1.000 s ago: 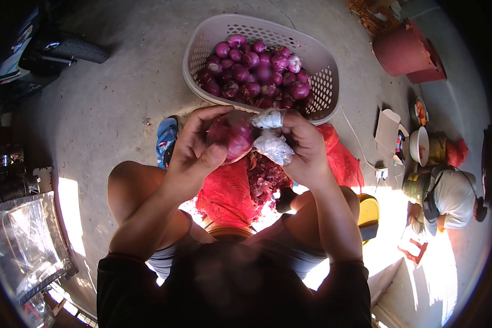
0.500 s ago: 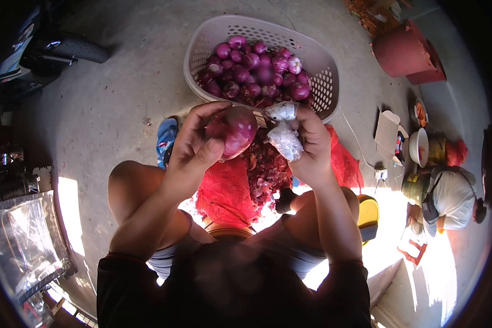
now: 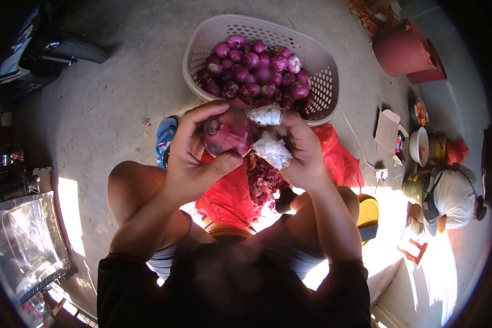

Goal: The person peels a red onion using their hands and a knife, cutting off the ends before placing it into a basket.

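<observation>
My left hand (image 3: 190,158) is curled around a large red onion (image 3: 228,133), thumb along its near side and fingers at the far side. A dark end of the onion faces up. My right hand (image 3: 305,150) meets the onion's right edge, its thumb and index finger covered by silvery-white wrappings (image 3: 272,150). Those wrapped tips appear to grip the onion's skin, though the exact contact is hard to see. Below both hands lie a red mesh sack (image 3: 227,197) and a pile of loose onion skins (image 3: 265,183).
Beyond my hands stands a light plastic basket (image 3: 329,65) with many shiny purple onions. A blue slipper (image 3: 165,139) lies left. At right are a white bowl (image 3: 419,146), an open carton (image 3: 387,131), a power cable, a red bucket (image 3: 399,50) and another person (image 3: 454,197).
The onion has turned, so its dark end now shows. My right hand has moved left, bringing the wrapped fingertips against the onion's edge; the left thumb has shifted right across it.
</observation>
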Demonstrator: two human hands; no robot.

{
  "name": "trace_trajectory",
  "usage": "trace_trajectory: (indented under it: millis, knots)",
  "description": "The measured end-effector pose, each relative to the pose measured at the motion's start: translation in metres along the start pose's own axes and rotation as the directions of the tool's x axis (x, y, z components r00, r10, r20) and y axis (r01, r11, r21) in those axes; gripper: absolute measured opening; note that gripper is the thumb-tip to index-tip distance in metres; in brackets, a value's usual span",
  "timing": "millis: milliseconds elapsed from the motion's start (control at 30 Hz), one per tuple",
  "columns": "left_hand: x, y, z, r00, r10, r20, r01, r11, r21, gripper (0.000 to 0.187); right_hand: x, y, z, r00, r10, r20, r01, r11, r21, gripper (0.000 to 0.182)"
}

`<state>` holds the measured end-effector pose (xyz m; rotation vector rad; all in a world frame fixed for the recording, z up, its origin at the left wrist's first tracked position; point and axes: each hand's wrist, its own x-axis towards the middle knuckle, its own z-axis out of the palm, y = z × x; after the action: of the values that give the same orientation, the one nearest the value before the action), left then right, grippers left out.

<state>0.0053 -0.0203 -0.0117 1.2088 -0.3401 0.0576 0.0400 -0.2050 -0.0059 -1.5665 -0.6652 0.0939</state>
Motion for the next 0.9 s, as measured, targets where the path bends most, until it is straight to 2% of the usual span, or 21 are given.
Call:
trace_trajectory:
  millis: [100, 167, 267, 567, 767, 833, 900]
  knots:
    - [0.003, 0.002, 0.0, 1.0, 0.015, 0.024, -0.014, 1.0, -0.028, 0.062, 0.003, -0.001, 0.004, 0.997, -0.064, -0.041, 0.066, 0.997, 0.041, 0.033]
    - [0.0, 0.004, 0.002, 0.999, -0.044, 0.014, 0.045, 0.997, -0.069, 0.062, 0.003, 0.001, 0.004, 0.995, -0.088, -0.051, 0.09, 0.996, 0.026, 0.031]
    - [-0.001, 0.003, 0.0, 0.998, -0.062, 0.02, 0.064, 0.995, -0.076, 0.061, 0.002, -0.001, 0.004, 0.998, -0.032, -0.047, 0.033, 0.999, 0.026, 0.03]
    - [-0.001, 0.003, -0.002, 0.998, -0.061, 0.013, 0.062, 0.996, -0.061, 0.062, 0.003, 0.004, 0.006, 0.994, -0.045, -0.1, 0.044, 0.999, -0.009, 0.026]
    - [-0.004, 0.01, 0.0, 0.991, -0.135, 0.016, 0.136, 0.988, -0.071, 0.062, 0.0, 0.005, 0.003, 0.98, 0.069, -0.187, -0.049, 0.993, 0.11, 0.026]
    - [-0.004, 0.011, 0.0, 0.991, -0.135, 0.017, 0.136, 0.988, -0.071, 0.062, 0.001, 0.002, 0.0, 0.975, 0.131, -0.181, -0.083, 0.965, 0.25, 0.026]
    - [-0.003, 0.011, 0.0, 0.994, -0.109, 0.017, 0.11, 0.991, -0.069, 0.062, 0.0, 0.0, -0.005, 0.976, 0.155, -0.155, -0.102, 0.946, 0.307, 0.027]
